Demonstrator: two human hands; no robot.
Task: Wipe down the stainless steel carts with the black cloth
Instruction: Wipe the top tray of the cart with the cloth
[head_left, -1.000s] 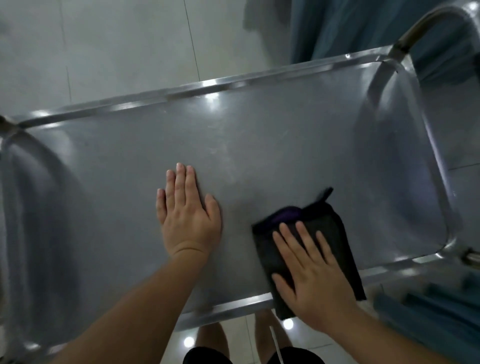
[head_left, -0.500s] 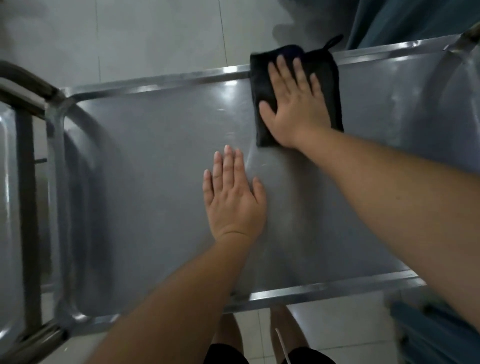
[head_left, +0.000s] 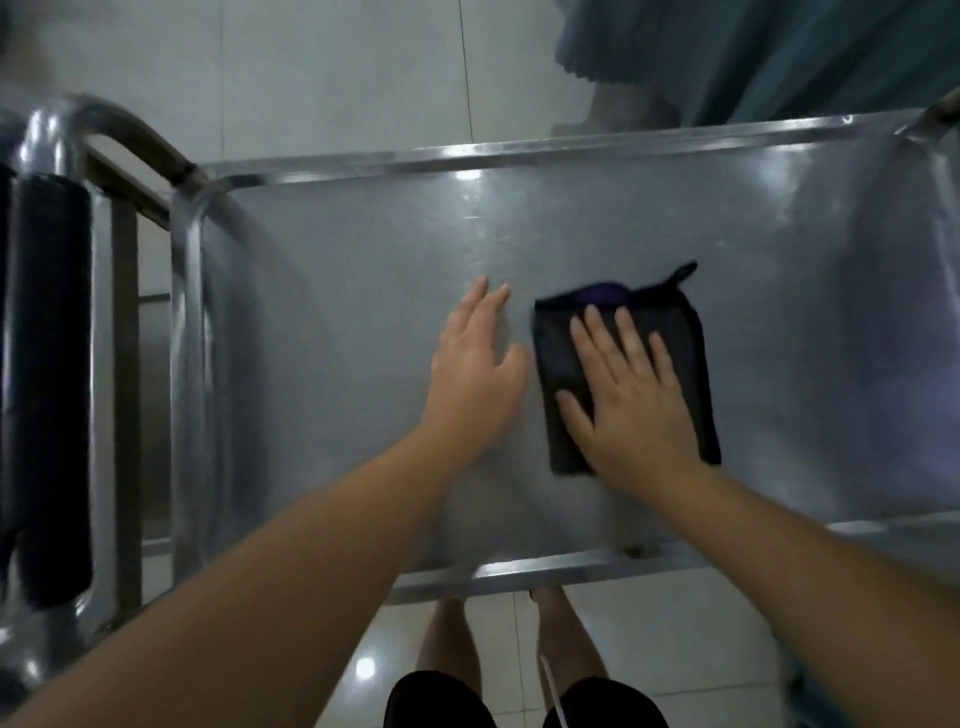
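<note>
The stainless steel cart's top shelf (head_left: 332, 322) fills the middle of the head view, with a raised rim all round. A folded black cloth (head_left: 691, 364) with a small loop at its far corner lies flat on the shelf, right of centre. My right hand (head_left: 628, 395) presses on it with straight, spread fingers. My left hand (head_left: 475, 374) rests on the bare steel just left of the cloth, fingers straight, tilted a little onto its outer edge.
The cart's curved tube handle (head_left: 124, 135) rises at the left end, with a black padded grip (head_left: 49, 384) beside it. A teal curtain (head_left: 779, 57) hangs beyond the far rim. My bare legs (head_left: 452, 639) stand on the white tiled floor (head_left: 260, 67) under the near rim.
My right hand has pulled the cloth back from the far rim to the middle of the shelf. My left hand stays on the steel and now sits close beside the cloth.
</note>
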